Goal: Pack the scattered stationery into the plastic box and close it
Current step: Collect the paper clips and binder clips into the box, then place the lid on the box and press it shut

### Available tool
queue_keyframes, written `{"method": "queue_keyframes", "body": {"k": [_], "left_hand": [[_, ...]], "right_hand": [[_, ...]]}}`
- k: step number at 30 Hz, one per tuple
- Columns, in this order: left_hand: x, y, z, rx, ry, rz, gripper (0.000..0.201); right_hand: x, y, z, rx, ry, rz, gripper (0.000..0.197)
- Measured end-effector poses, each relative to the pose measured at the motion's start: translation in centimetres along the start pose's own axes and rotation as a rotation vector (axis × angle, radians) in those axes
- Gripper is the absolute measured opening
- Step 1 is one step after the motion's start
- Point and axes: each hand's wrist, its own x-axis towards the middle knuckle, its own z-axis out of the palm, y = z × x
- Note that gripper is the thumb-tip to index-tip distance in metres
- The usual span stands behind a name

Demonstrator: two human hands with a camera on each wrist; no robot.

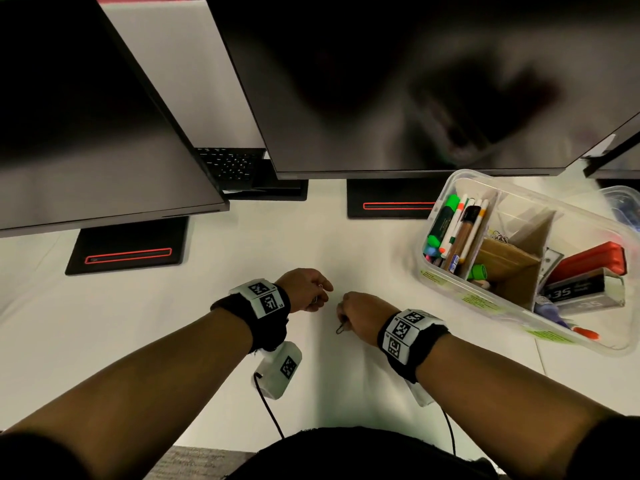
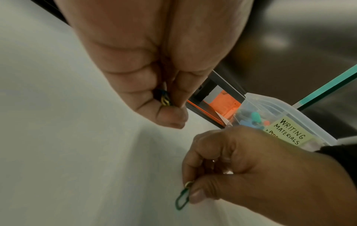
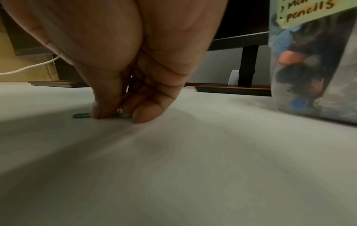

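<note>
Paper clips, small and of coloured wire, are in both hands near the front edge of the white desk (image 1: 138,323). The left hand (image 1: 306,289) pinches a few clips (image 2: 165,99). The right hand (image 1: 360,315) pinches a green clip (image 2: 182,200) touching the desk. At the right edge stands the open clear plastic box (image 1: 450,282), divided and holding pens.

A green paper clip (image 2: 181,200) is pinched at one end by the right hand (image 1: 360,317), its free loop lying low against the white worktop (image 1: 173,323). More clips (image 2: 164,99), yellow and blue, are held bunched in the curled left hand (image 1: 306,289). The clear plastic box (image 1: 446,282) is stood open to the right, lidless. Markers (image 1: 453,230), cardboard dividers (image 1: 509,261) and a red stapler (image 1: 588,259) are held in it, and handwritten green labels are borne on its wall.
</note>
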Motion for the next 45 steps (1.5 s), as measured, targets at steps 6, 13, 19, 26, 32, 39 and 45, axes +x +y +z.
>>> {"method": "queue_keyframes", "body": {"k": [6,13,19,26,32,39,45], "left_hand": [[-0.3,1.0,0.5,0.034,-0.015,-0.014,0.037],[-1.9,5.2,2.3,-0.404,-0.105,-0.041,0.028],[-3.5,10.5,5.6,-0.548,-0.268,-0.002,0.036],[-3.6,13.9,10.7,-0.328,-0.216,0.136,0.021],[-2.7,17.0,14.2,0.619,0.183,0.539,0.03],[-0.9,20.1,18.3,0.911,0.223,0.656,0.027],[0.3,20.5,19.8,1.011,0.246,0.626,0.044]], "right_hand": [[-1.9,0.0,-0.4,0.013,0.074,0.067,0.019],[-7.6,-0.9,-6.8,0.269,0.502,0.061,0.016],[-11.7,2.0,-9.7,0.255,0.63,0.048,0.024],[-18.0,10.6,-10.5,0.207,0.846,0.327,0.021],[-23.1,20.0,-9.3,0.133,0.643,0.773,0.038],[-23.7,20.9,-7.5,0.272,0.583,0.796,0.037],[-23.3,20.3,-7.6,0.287,0.588,0.696,0.047]]}}
